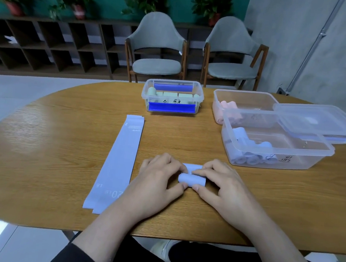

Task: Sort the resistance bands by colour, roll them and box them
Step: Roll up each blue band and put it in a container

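Nearest you, both hands work 1 pale blue band (191, 176) at the front of the desk (44, 142). Your left hand (158, 177) and right hand (221, 183) each have fingers curled over the roll and a thumb tucked under its near edge, so both grips are closed on it. It looks nearly rolled up, with a short flap showing on the far side.

The likely trouble is springback. If you lift 1 hand before the other has the whole roll pinched, the stretchy material may uncoil, and you would have to start it again. Uneven pressure between the 2 hands could also make the roll cone out at 1 end, which would sit badly in the box.

Just to the left lie the flat blue bands (117, 159), 2 or 3 overlapped, their near ends close to your left wrist. A sweep of that forearm could drag them askew or toward the desk edge.

Further right, the open blue box (277, 146) holds several rolled blue ones. Dropping the roll from height could let it unwind. Behind it the pink box (241, 104) sits touching, so a careless reach could land in the wrong colour. The loose lid (316, 120) rests across both boxes and may slide if knocked. Farthest, the green box (172, 96) stands well apart.
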The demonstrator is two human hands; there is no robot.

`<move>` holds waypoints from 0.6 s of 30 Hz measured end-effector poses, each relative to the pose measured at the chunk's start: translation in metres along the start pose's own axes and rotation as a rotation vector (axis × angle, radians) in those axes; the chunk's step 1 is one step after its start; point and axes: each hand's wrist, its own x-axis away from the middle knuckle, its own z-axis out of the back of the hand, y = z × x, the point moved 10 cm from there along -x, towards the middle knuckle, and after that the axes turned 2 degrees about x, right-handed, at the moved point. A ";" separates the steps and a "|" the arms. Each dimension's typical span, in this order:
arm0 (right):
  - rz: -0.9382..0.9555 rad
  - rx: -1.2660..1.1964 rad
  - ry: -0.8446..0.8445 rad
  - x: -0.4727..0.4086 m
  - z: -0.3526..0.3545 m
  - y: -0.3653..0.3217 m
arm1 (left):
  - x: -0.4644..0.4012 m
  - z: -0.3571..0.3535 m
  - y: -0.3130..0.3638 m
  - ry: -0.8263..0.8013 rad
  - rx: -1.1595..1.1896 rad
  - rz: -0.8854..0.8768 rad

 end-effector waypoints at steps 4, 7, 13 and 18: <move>0.010 -0.042 0.010 -0.001 0.001 0.000 | -0.001 0.000 -0.001 -0.006 -0.007 0.019; -0.026 -0.056 0.018 -0.002 0.001 0.006 | -0.001 0.000 0.000 -0.013 -0.012 0.027; 0.015 0.012 0.057 -0.012 0.005 0.000 | -0.004 0.000 -0.004 -0.003 -0.016 0.091; 0.020 0.025 0.165 -0.017 0.008 0.001 | -0.017 0.007 -0.002 0.025 -0.023 0.121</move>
